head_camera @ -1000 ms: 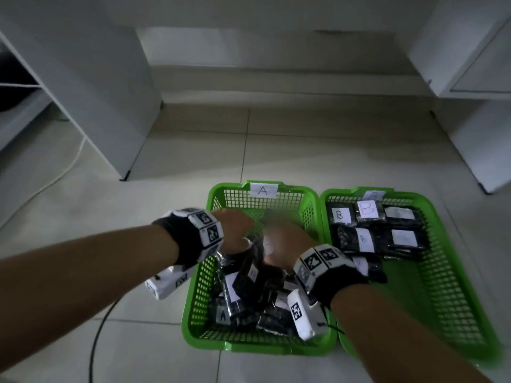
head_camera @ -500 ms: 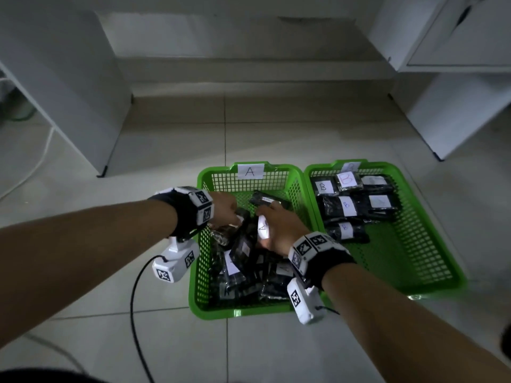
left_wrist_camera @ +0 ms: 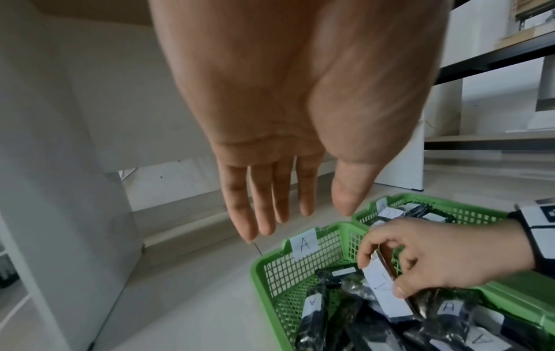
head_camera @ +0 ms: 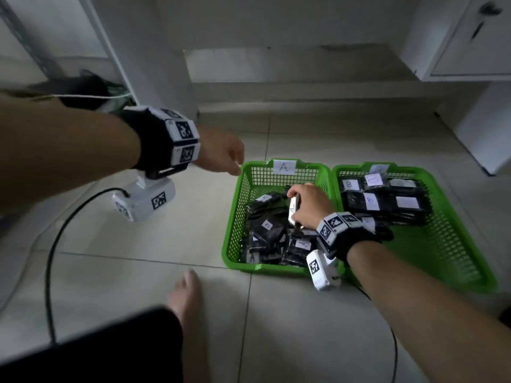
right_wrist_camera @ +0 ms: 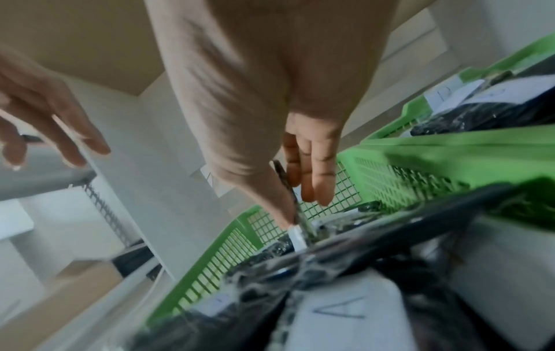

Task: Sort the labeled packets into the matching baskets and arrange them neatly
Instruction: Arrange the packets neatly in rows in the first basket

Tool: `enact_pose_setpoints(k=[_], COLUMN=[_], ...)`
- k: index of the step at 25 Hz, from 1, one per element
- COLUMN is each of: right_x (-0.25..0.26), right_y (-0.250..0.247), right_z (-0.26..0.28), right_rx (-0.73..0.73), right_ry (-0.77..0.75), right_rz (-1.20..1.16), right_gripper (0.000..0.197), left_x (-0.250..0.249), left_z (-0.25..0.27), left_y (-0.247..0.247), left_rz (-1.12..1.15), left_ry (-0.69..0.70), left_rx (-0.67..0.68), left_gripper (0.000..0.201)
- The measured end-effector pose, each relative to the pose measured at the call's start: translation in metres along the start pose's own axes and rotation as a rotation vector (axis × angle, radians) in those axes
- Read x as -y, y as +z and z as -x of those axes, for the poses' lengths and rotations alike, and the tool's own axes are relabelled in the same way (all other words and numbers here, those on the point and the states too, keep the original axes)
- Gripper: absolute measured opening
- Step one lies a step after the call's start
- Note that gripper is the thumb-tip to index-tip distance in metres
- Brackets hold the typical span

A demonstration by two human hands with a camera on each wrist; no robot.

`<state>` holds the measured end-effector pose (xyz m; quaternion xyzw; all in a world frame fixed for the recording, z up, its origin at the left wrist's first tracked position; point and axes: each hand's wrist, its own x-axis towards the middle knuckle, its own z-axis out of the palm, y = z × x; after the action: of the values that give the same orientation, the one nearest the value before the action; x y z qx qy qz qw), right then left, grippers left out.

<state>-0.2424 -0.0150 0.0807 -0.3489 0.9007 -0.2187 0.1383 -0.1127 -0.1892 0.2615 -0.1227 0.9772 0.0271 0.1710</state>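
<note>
Two green baskets are seen side by side on the tiled floor (head_camera: 166,244). The basket marked A (head_camera: 235,217) serves as landmark; to its right, touching it, the basket marked B (head_camera: 456,244) is set, with black packets (head_camera: 387,203) laid in rows. Inside basket A a loose heap of black packets (head_camera: 268,230) is found. Above that heap one packet labelled A (left_wrist_camera: 381,292) is held upright, pinched by the right hand (head_camera: 309,208) between thumb and fingers (right_wrist_camera: 318,175). Outside basket A's far left corner the left hand (head_camera: 221,153) is held with fingers (left_wrist_camera: 261,209) straight and released, grasping nothing.
</note>
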Motion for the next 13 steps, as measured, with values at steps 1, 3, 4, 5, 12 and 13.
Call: enact_pose_setpoints(k=[1,3,4,5,12,13], right_x=[0.002,0.006,0.006,0.004,-0.031,-0.036], right_y=[-0.001,-0.007,-0.008,-0.009,-0.005,-0.003], right_z=[0.001,0.002,0.003,0.003,-0.002,-0.002], right_rx=[-0.043,-0.087,-0.095,-0.094,0.074,0.087], right_ry=[-0.01,-0.024,-0.022,-0.012,0.131,0.162], right_rz=[-0.073,-0.183,-0.21,-0.248,-0.562,-0.616], right_gripper=[0.045,0.035,0.032,0.029,0.037,0.034], left_x=[-0.004,-0.012,-0.016,-0.018,-0.03,-0.029], left_z=[0.0,-0.005,-0.009,-0.016,-0.089,-0.097], left_y=[-0.003,-0.005,-0.005,-0.001,0.099,0.111], left_rz=[0.008,0.002,-0.013,-0.025,-0.152,-0.099], left_ry=[0.005,0.054,0.087,0.112,0.122,0.086], left_rx=[0.006,0.019,0.023,0.029,0.216,0.17], left_gripper=[0.037,0.035,0.035,0.034,0.035,0.029])
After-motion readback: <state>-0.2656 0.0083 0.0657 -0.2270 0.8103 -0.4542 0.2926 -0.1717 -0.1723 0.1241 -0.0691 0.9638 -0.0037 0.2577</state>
